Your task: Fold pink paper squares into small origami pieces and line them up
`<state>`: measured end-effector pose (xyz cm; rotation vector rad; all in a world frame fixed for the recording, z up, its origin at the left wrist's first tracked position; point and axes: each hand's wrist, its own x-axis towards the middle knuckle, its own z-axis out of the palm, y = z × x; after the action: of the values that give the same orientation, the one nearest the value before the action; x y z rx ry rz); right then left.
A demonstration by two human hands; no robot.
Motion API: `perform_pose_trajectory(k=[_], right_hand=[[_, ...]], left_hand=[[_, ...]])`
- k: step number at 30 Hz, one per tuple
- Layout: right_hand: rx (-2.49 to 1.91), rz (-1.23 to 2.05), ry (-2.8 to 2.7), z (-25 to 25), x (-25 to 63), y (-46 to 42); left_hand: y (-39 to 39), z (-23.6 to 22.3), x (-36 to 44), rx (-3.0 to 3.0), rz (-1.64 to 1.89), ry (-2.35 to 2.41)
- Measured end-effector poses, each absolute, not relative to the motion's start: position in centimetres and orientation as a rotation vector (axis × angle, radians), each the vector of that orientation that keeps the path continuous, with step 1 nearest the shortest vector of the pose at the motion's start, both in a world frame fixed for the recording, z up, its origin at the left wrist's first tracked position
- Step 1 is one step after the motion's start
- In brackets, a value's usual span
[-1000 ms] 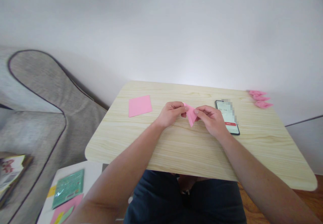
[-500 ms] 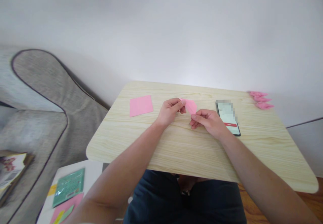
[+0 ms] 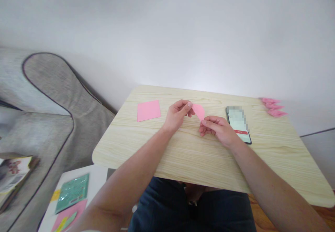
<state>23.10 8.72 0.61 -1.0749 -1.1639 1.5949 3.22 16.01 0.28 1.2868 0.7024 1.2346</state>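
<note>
Between my two hands, above the middle of the wooden table [image 3: 188, 155], is a small folded piece of pink paper [image 3: 199, 111]. My left hand [image 3: 179, 114] pinches its upper left corner between thumb and fingers. At its lower tip, my right hand [image 3: 217, 129] grips it the same way. A flat pink paper square [image 3: 149, 111] lies on the table to the left of my left hand. Just beyond my right hand is a phone [image 3: 238, 125] with its screen lit and partly blurred.
Three folded pink paper pieces [image 3: 274, 106] sit in a row at the table's back right corner. A white wall [image 3: 183, 33] rises behind. At left stand a grey sofa [image 3: 52, 85] and a low white surface with a green packet [image 3: 72, 193] and coloured papers.
Both hands keep their pinch on the pink paper, which has turned slightly. The whole view has shifted a little, moving the table and its things slightly right and down.
</note>
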Motion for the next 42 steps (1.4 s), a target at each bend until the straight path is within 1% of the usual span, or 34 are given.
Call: perform_pose_trajectory(k=[5,10,16,19,22,28,33,38,42], right_hand=[[-0.970,1.723,-1.010,1.0,23.3,8.8],[-0.938,1.811,-0.975,1.3,23.3,8.7],[-1.005,1.765,-1.038,0.9,23.1,8.7],[-1.086,1.676,-1.141,0.9,22.6,8.6],[-1.197,1.511,-1.266,0.8,22.3,8.4],[-1.406,0.916,-1.416,0.7,21.9,8.0],[-1.498,0.631,-1.560,0.6,21.6,8.0],[-1.516,0.582,-1.543,0.7,21.6,8.0],[-1.479,0.722,-1.416,1.3,21.7,8.0]], left_hand=[[15.6,0.8,3.3,1.233,1.148,0.520],[15.4,1.0,3.3,1.237,1.148,0.530],[15.8,0.3,3.4,1.304,1.174,0.611],[15.8,-0.1,3.5,1.396,1.197,0.750],[15.6,-0.3,3.6,1.478,1.215,0.838],[14.8,0.1,3.8,1.719,1.217,0.963],[13.7,0.5,4.1,1.896,1.135,0.965],[13.1,1.1,4.2,1.915,1.096,0.841],[13.4,1.2,3.8,2.007,1.124,0.764]])
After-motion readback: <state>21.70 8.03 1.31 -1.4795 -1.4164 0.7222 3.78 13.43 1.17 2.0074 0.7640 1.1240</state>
